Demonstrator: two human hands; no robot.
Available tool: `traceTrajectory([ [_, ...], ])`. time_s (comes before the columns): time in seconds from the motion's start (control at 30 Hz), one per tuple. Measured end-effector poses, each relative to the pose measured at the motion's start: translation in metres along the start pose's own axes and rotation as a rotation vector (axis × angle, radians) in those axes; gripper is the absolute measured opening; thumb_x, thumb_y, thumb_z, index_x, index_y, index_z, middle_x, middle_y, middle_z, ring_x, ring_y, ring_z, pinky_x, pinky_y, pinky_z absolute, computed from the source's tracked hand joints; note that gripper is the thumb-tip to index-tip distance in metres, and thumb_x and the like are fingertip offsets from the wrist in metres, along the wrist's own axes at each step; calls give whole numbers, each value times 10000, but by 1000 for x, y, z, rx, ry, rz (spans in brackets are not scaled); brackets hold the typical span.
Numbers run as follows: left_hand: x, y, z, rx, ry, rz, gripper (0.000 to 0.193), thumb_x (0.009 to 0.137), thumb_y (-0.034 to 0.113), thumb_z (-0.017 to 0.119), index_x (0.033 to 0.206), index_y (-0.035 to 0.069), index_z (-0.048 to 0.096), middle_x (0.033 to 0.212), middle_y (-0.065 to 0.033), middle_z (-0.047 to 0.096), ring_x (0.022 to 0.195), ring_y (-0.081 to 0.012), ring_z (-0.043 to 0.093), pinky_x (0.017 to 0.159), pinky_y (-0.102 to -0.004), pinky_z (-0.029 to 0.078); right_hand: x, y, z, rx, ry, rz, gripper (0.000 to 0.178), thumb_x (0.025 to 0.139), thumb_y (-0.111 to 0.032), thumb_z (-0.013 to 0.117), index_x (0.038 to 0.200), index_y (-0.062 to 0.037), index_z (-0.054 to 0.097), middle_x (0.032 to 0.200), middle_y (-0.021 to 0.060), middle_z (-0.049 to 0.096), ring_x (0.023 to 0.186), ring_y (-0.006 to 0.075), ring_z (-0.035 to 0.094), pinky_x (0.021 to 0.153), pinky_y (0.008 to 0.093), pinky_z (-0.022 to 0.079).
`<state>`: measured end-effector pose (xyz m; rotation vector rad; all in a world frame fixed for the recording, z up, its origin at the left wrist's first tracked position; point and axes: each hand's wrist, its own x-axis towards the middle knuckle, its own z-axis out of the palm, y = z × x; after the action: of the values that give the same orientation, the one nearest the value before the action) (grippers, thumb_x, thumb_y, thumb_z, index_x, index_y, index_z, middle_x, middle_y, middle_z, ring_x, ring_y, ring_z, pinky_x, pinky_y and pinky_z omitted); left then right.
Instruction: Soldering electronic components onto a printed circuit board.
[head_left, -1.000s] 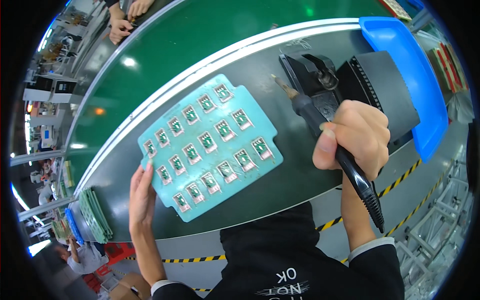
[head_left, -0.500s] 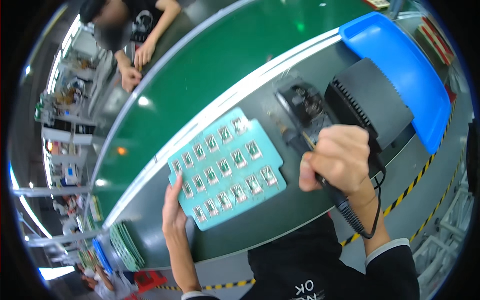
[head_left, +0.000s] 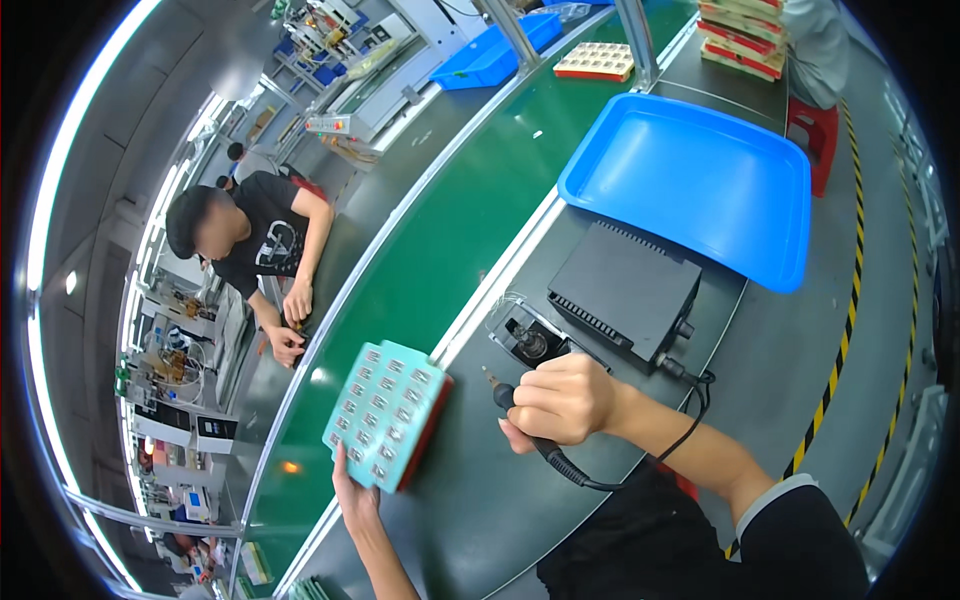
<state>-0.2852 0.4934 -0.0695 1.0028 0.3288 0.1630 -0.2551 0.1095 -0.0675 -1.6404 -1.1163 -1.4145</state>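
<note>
At seven o'clock from the middle of the view, the left hand (head_left: 357, 497) is clamped on the near edge of a teal panel (head_left: 390, 408) set with rows of small boards (head_left: 379, 403); whether anything supports the panel from below cannot be told. Gripping it by the rim probably leaves most boards uncovered. Well apart from it, at five o'clock, the right hand (head_left: 565, 400) is closed around a soldering iron (head_left: 503, 396), its tip pointing to eleven o'clock, not touching the panel; the grip on the dark handle presumably spares the skin from hot metal. Eleven o'clock from that fist, a black stand (head_left: 520, 345) sits on the desk (head_left: 470, 510), seemingly for easy reach. A dark box (head_left: 625, 290) lies at one o'clock, likely placed to give the cord (head_left: 598, 487) slack, with a blue tray (head_left: 690, 190) beyond.
</note>
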Motion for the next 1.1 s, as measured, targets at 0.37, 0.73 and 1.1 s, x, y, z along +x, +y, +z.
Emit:
traceTrajectory([
  [0.37, 126, -31, 12, -599, 119, 104, 365, 961, 186, 356, 1295, 45, 398, 1320, -156, 446, 1215, -334, 421, 1037, -536, 314, 3, -2, 30, 82, -112, 24, 231, 652, -70, 676, 618, -91, 450, 578, 18, 484, 474, 159, 514, 417, 270, 415],
  [0.73, 83, -36, 20, -502, -68, -137, 388, 918, 57, 377, 1271, -58, 265, 1291, -264, 352, 1229, -356, 379, 1087, -445, 308, 18, -22, 40, 205, -134, 2, 141, 633, 52, 551, 703, -27, 457, 482, 32, 349, 359, 186, 366, 360, 272, 267],
  [1.1, 87, -29, 24, -755, -115, -272, 445, 862, 8, 367, 1257, -157, 242, 1274, -331, 366, 1240, -394, 360, 1099, -445, 288, 18, -20, 37, 190, -205, 92, 276, 540, 49, 612, 744, -74, 474, 494, 0, 330, 380, 170, 354, 377, 278, 267],
])
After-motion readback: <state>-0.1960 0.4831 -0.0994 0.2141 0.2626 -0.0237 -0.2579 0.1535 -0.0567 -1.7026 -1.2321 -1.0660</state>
